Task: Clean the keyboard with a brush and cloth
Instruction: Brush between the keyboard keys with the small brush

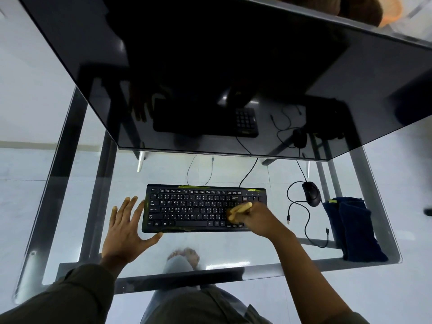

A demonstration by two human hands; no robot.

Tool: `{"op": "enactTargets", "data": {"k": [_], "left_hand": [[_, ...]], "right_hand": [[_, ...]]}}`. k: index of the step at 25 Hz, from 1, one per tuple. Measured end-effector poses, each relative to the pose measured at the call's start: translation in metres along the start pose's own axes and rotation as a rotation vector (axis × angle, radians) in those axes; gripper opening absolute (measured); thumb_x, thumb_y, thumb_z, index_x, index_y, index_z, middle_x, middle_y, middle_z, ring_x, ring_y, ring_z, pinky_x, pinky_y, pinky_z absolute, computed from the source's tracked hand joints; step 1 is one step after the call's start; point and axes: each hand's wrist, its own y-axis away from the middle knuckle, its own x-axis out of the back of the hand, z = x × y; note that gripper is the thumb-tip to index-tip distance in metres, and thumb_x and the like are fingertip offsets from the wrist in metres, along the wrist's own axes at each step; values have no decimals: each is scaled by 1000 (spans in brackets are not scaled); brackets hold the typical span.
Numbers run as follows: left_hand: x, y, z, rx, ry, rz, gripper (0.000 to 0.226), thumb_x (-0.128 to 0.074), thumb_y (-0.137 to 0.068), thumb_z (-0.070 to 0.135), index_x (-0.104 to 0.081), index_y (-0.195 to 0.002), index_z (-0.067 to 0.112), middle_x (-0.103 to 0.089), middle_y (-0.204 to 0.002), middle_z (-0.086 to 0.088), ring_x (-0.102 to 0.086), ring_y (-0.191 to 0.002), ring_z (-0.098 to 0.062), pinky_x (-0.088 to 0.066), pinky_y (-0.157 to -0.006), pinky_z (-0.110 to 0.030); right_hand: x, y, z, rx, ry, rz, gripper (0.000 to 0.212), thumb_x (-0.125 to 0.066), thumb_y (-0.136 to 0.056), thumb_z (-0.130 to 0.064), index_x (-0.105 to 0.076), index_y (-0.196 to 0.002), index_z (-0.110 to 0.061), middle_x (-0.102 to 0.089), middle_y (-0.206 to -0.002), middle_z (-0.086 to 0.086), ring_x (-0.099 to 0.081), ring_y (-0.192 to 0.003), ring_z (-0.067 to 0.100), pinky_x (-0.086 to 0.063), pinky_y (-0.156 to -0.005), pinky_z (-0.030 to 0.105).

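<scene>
Black keyboard lies mid-table on the glass table; right hand grips a yellow brush over its right keys, left hand spread wide, steadying its left edge; dark blue cloth folded at the right edge

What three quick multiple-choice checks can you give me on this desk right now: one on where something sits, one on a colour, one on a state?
1. Where does the cloth lie?
A. right of the mouse
B. on the keyboard
C. under the left hand

2. What colour is the cloth?
A. white
B. dark blue
C. red

3. What is the left hand doing?
A. gripping the brush
B. lying open by the keyboard's left end
C. holding the mouse

Answers: 1 A, it sits folded at the glass table's right edge. 2 B, navy fabric. 3 B, fingers spread; the right hand holds the brush.
</scene>
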Motion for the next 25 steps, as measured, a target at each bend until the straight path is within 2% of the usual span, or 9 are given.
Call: {"op": "enactTargets", "data": {"k": [3, 6, 9, 12, 15, 18, 21, 22, 25], "left_hand": [[0, -1, 1, 1, 0, 0, 106, -40, -74, 88, -30, -154, 19, -27, -163, -13, -18, -153, -31, -15, -123, -58], [1, -1, -1, -1, 4, 7, 106, -41, -74, 87, -30, -154, 19, -27, -163, -12, -16, -153, -30, -13, -123, -57], [1, -1, -2, 0, 4, 6, 107, -42, -74, 88, -29, -154, 19, -25, -163, -12, -14, -154, -29, -12, -124, -57], [1, -2, -2, 3, 8, 1, 106, -42, -74, 87, -29, -154, 19, -26, -163, -12, -15, -154, -30, -14, -123, -58], [0, 0, 1, -1, 7, 0, 106, -41, -74, 88, -29, -154, 19, -26, -163, -12, -16, -153, -30, -15, -122, -59], [-1, -1, 3, 1, 4, -3, 106, -40, -74, 88, -29, -154, 19, -26, -163, -12, -16, -153, -31, -16, -122, -59], [0, -1, 2, -1, 1, -1, 106, -39, -74, 89, -29, -154, 19, -26, -163, -12, -16, -153, -31, -16, -123, -59], [0, -1, 2, -2, -1, -1, 107, -39, -74, 89, -29, -154, 19, -26, -163, -12, -16, -153, -30, -15, -123, -58], [0, 1, -1, 4, -1, -3, 107, -39, -74, 89, -28, -154, 19, -25, -163, -12, -16, -153, -30, -16, -123, -58]], "right_hand": [[-7, -2, -4, 77, 12, 131, 14, -65, -91, -31, -79, -93, -32, -76, -95, -18, -70, -89, 1, -56, -84, 27], [-14, -2, -14, 72, 37, -94, 13, -69, -91, -29, -78, -101, -28, -77, -99, -11, -72, -92, 6, -57, -88, 32], [-16, -5, -16, 89, 12, 118, 17, -68, -91, -33, -76, -106, -31, -78, -96, -10, -73, -89, 11, -59, -84, 35], [-17, -6, -22, 111, 47, -54, 18, -67, -92, -31, -76, -108, -29, -77, -103, -7, -72, -94, 12, -58, -87, 33], [-18, -6, -24, 145, 21, 84, 21, -66, -93, -30, -75, -111, -29, -76, -109, -11, -70, -98, 5, -57, -91, 30], [-24, -6, -31, 158, 80, -79, 20, -67, -92, -32, -76, -110, -28, -75, -110, -10, -69, -99, 4, -56, -92, 31], [-28, -9, -39, 176, 39, 95, 22, -64, -94, -31, -74, -114, -29, -75, -111, -9, -70, -97, 9, -57, -90, 31], [-29, -9, -41, 179, 52, 88, 22, -64, -94, -31, -74, -114, -28, -75, -111, -8, -70, -97, 8, -57, -89, 29], [-39, -8, -48, 206, 130, -127, 23, -64, -94, -31, -73, -115, -25, -74, -116, -6, -68, -101, 8, -53, -87, 23]]}}
